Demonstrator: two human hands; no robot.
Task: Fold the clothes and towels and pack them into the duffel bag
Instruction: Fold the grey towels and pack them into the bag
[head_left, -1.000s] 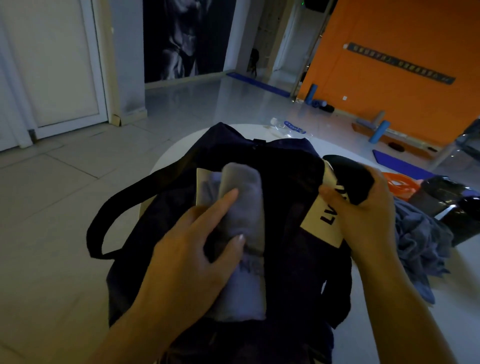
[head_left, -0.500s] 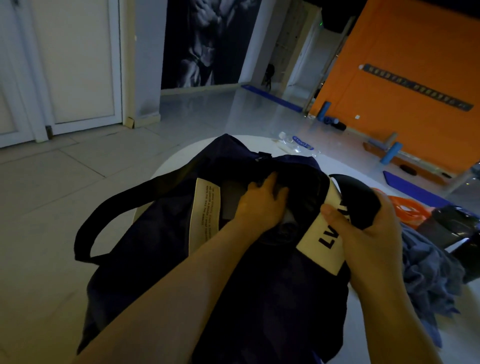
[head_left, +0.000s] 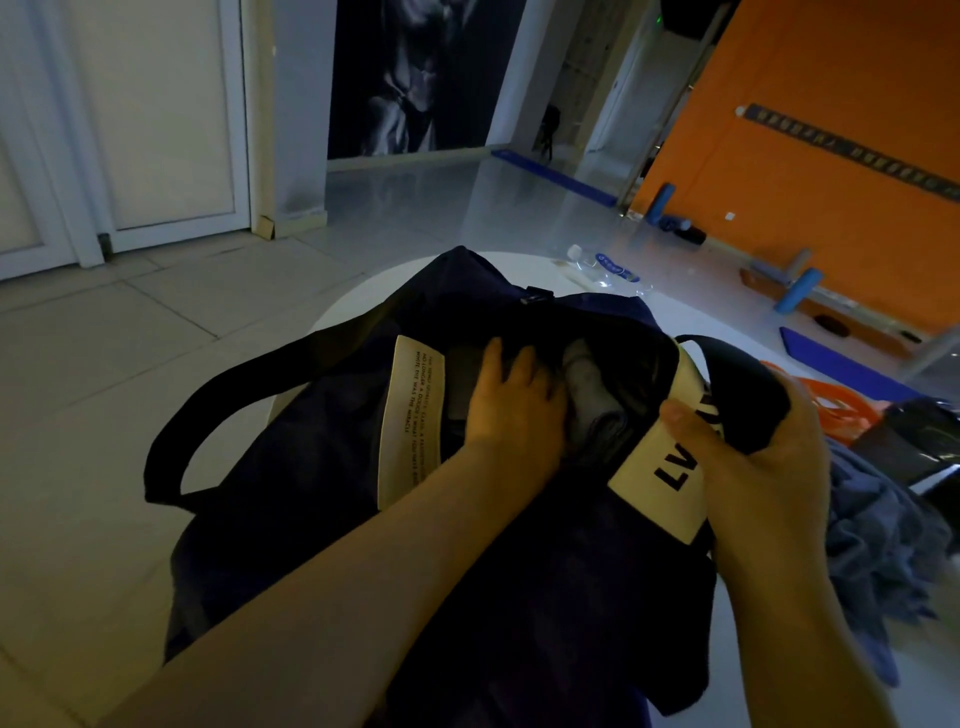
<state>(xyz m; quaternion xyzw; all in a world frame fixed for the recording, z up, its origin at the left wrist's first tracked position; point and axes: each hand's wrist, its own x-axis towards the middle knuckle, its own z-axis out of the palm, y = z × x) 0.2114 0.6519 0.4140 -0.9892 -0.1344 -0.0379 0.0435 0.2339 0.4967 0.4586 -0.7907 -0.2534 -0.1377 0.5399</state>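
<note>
A dark navy duffel bag (head_left: 322, 467) lies open on a round white table (head_left: 363, 296). My left hand (head_left: 511, 410) reaches into the bag's mouth, and its fingers press down on the dark contents there. A folded grey towel (head_left: 587, 379) sits inside the bag just right of that hand. My right hand (head_left: 753, 467) grips the bag's right rim and black strap, beside a cream label with black letters, holding the opening apart. A loose blue-grey garment (head_left: 872, 545) lies crumpled on the table to the right of the bag.
A clear plastic water bottle (head_left: 602, 267) lies at the table's far edge. An orange band (head_left: 826, 410) and a dark shiny object (head_left: 924, 436) sit at the right. The bag's black handle (head_left: 208, 415) hangs over the table's left side above the tiled floor.
My left hand carried the rolled grey towel from above the bag down into its opening and now rests inside beside it. My right hand kept its grip on the rim.
</note>
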